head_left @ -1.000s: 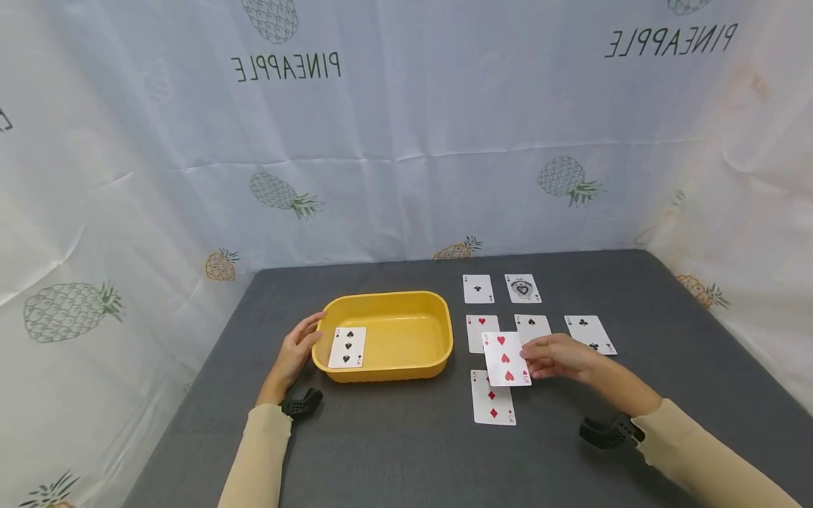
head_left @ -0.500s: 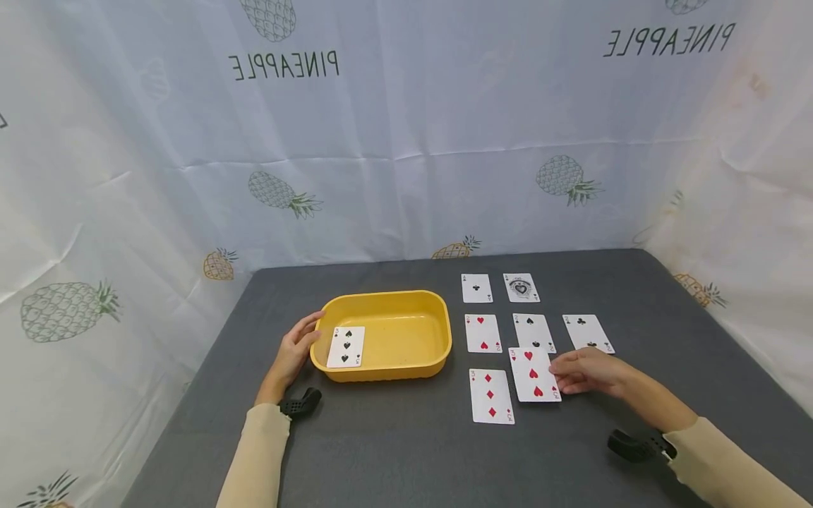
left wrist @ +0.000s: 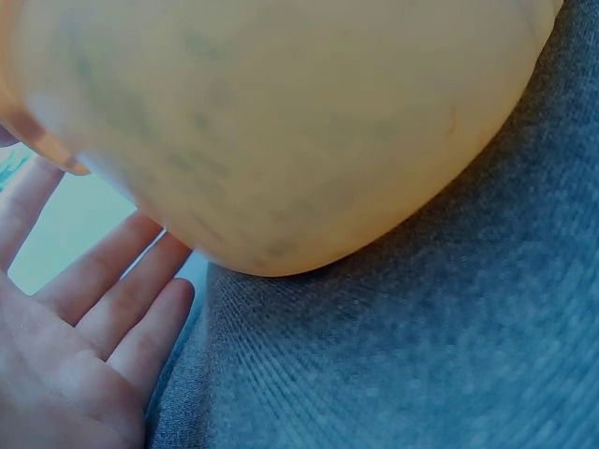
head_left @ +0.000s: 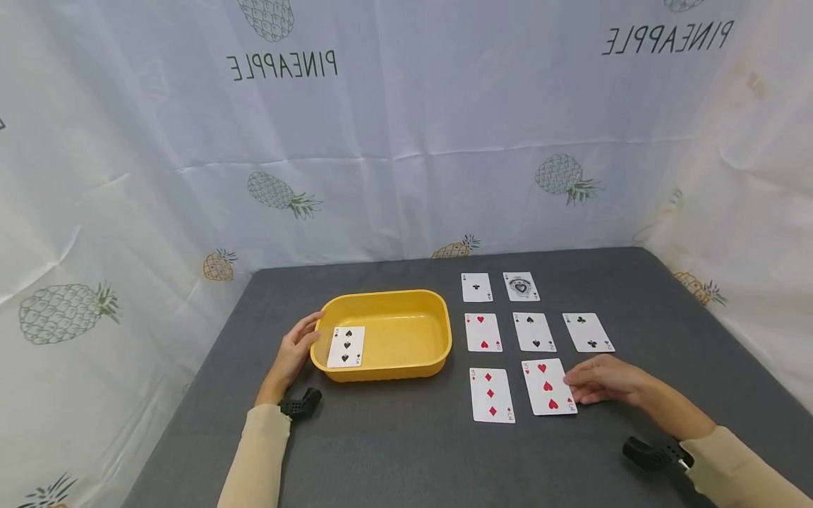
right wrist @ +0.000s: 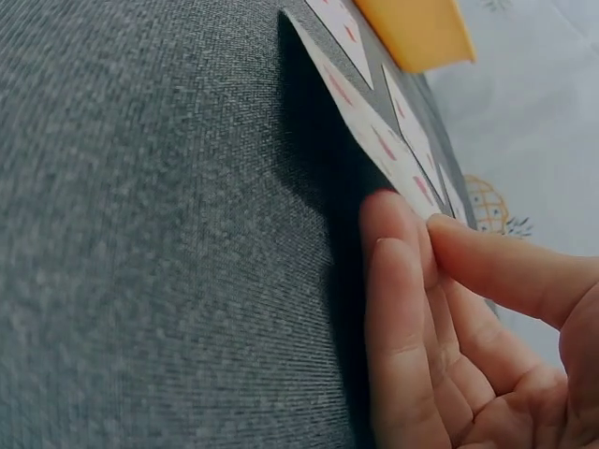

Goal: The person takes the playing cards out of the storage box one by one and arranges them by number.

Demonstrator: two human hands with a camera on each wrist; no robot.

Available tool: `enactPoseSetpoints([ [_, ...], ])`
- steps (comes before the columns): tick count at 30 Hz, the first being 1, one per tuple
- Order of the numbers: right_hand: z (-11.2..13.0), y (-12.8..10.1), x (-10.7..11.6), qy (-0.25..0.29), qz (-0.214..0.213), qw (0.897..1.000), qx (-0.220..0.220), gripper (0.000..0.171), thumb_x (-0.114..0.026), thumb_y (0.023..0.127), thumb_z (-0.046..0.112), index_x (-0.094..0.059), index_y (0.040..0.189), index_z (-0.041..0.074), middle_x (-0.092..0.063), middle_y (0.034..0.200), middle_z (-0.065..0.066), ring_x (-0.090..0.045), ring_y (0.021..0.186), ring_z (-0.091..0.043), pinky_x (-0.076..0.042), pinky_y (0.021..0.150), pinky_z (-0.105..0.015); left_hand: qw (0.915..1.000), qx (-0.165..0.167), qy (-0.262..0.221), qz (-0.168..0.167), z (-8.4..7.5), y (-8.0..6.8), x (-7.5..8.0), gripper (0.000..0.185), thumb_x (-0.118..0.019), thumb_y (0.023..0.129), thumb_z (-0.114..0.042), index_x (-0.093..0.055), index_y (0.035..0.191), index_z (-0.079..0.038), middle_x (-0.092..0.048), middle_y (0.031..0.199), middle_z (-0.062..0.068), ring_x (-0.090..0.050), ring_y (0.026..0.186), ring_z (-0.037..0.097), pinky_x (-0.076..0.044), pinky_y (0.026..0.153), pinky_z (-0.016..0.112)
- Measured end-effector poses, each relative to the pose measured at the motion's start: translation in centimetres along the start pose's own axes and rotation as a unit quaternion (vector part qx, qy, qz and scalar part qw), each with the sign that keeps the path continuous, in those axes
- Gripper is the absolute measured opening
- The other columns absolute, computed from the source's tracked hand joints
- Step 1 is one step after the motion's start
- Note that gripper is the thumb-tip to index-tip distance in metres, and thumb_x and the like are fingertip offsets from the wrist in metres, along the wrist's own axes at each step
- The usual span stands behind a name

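The right hand (head_left: 603,381) pinches the right edge of the 3 of hearts (head_left: 549,386) — thumb above, fingers (right wrist: 398,309) beneath, that edge raised off the grey surface (head_left: 394,451). The card lies directly left of the fingers, just right of the 3 of diamonds (head_left: 491,395), long axis running near to far. The left hand (head_left: 293,353) rests, fingers relaxed, against the yellow tub (head_left: 438,331) — well away.

Open cloth near the front edge, cards crowding the right

From the three of hearts (head_left: 549,386), bare table (head_left: 406,458) runs toward 6 o'clock; the three of diamonds (head_left: 491,394) blocks 9, two card rows close 12, and the yellow tub (head_left: 381,335) stands at 10.
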State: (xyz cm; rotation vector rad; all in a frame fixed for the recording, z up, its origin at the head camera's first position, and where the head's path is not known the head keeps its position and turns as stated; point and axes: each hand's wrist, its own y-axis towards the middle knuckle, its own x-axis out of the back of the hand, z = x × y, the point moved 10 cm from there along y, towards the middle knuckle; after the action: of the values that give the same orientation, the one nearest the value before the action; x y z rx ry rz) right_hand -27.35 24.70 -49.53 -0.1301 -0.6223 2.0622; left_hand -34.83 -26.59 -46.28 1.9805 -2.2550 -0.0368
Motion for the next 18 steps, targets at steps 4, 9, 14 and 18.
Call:
enactPoseSetpoints([
  [4, -0.14, -0.20, 0.28, -0.028, -0.012, 1.000, -0.010, 0.020, -0.062, 0.092, 0.018, -0.070, 0.097, 0.000, -0.067, 0.073, 0.008, -0.065, 0.067, -0.001, -0.055, 0.063, -0.018, 0.9999, 0.010, 0.004, -0.002, 0.16, 0.12, -0.07, 0.050, -0.049, 0.100, -0.012, -0.035, 0.145, 0.003, -0.053, 0.124, -0.015, -0.054, 0.112, -0.007, -0.048, 0.089, 0.012],
  [9, -0.42, -0.50, 0.79, -0.053, -0.041, 0.997, -0.030, 0.024, -0.065, 0.089, 0.019, -0.070, 0.096, -0.004, -0.067, 0.069, 0.007, -0.065, 0.063, -0.002, -0.055, 0.060, -0.017, 0.9999, 0.014, 0.008, -0.002, 0.28, 0.25, -0.01, 0.050, -0.050, 0.100, -0.014, -0.035, 0.145, 0.002, -0.052, 0.124, -0.014, -0.054, 0.112, -0.007, -0.048, 0.088, 0.013],
  [14, -0.45, -0.60, 0.98, -0.058, -0.054, 0.996, -0.036, 0.022, -0.066, 0.088, 0.018, -0.071, 0.093, -0.002, -0.068, 0.066, 0.007, -0.065, 0.060, -0.001, -0.054, 0.058, -0.017, 0.9999, 0.010, 0.003, -0.004, 0.27, 0.27, 0.07, 0.050, -0.050, 0.099, -0.012, -0.035, 0.144, 0.003, -0.053, 0.122, -0.017, -0.054, 0.113, -0.006, -0.048, 0.088, 0.013],
  [18, -0.44, -0.56, 0.89, -0.060, -0.054, 0.996, -0.035, 0.020, -0.067, 0.087, 0.018, -0.072, 0.089, -0.001, -0.068, 0.064, 0.007, -0.065, 0.060, -0.001, -0.054, 0.057, -0.017, 1.0000, 0.008, 0.002, -0.002, 0.37, 0.24, 0.14, 0.050, -0.050, 0.099, -0.012, -0.035, 0.145, 0.004, -0.052, 0.124, -0.015, -0.054, 0.113, -0.007, -0.048, 0.088, 0.012],
])
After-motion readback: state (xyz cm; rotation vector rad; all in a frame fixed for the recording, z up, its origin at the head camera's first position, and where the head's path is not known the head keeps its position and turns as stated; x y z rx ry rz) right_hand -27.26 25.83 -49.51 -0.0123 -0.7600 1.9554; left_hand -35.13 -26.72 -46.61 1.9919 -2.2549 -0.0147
